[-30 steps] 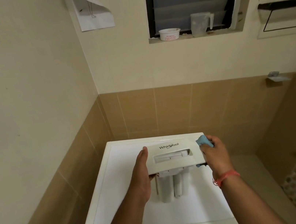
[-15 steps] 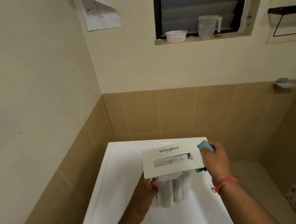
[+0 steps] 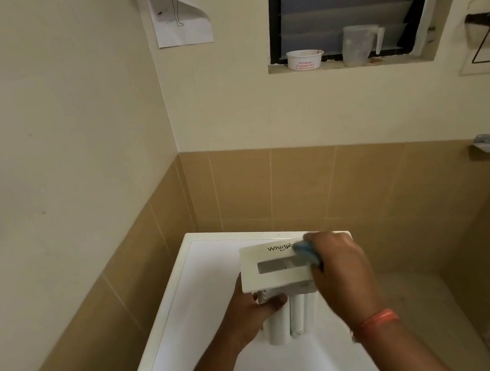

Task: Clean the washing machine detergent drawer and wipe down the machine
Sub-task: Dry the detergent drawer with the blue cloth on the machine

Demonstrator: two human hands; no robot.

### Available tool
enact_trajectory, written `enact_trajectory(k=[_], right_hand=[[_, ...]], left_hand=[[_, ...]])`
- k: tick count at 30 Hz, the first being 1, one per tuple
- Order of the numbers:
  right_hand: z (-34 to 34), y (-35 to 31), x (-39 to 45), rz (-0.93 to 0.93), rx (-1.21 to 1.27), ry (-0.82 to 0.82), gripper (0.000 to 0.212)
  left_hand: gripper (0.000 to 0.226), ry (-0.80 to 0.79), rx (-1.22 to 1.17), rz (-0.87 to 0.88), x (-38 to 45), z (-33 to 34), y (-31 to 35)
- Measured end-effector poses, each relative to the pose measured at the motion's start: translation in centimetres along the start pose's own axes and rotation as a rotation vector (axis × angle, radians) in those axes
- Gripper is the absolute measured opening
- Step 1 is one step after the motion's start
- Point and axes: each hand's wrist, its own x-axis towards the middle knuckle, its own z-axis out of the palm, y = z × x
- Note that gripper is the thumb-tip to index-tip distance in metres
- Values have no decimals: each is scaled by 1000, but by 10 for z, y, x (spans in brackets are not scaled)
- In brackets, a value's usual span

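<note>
The white plastic detergent drawer (image 3: 277,271) is held above the flat white top of the washing machine (image 3: 191,304), its rectangular front panel facing the camera with the printed brand name partly covered and a long handle recess across the middle; the ribbed white compartments hang below the panel toward the near side. The left hand (image 3: 252,314) grips the drawer from the left and underneath; the thumb is curled onto the compartment body just below the panel. The right hand (image 3: 337,270) is closed around a small light-blue cloth (image 3: 306,251) and presses it against the right part of the front panel, over the end of the brand name; the cloth and fingers appear motion-blurred; an orange thread band (image 3: 377,321) sits on the right wrist.

The washing machine stands in the corner of cream walls with a tan tiled lower band (image 3: 300,183). On the far wall, a louvred window ledge (image 3: 346,67) carries a small white round tub (image 3: 305,59) on the left and a translucent plastic measuring jug (image 3: 359,44) just beside it on the right; a curled white paper sheet (image 3: 177,20) hangs on the wall left of the window.
</note>
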Motion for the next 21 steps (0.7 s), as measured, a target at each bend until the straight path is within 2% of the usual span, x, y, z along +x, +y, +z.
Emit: enact_trajectory(k=[4, 8, 10, 12, 17, 21], right_hand=[[11, -31, -11, -44, 40, -110, 36], [18, -56, -17, -232, 7, -167, 38], [14, -52, -16, -299, -1, -180, 38], [4, -37, -16, -277, -1, -196, 38], [-20, -5, -21, -74, -95, -176, 44], [2, -37, -21, -131, 20, -194, 40]], left_hand=[[57, 4, -47, -4, 3, 1, 0], [45, -6, -44, -13, 5, 2, -4], [48, -3, -55, -6, 7, 3, -3], [53, 3, -62, -1, 7, 3, 0], [53, -32, -58, 23, 9, 0, -2], [52, -16, -39, 20, 8, -1, 1]])
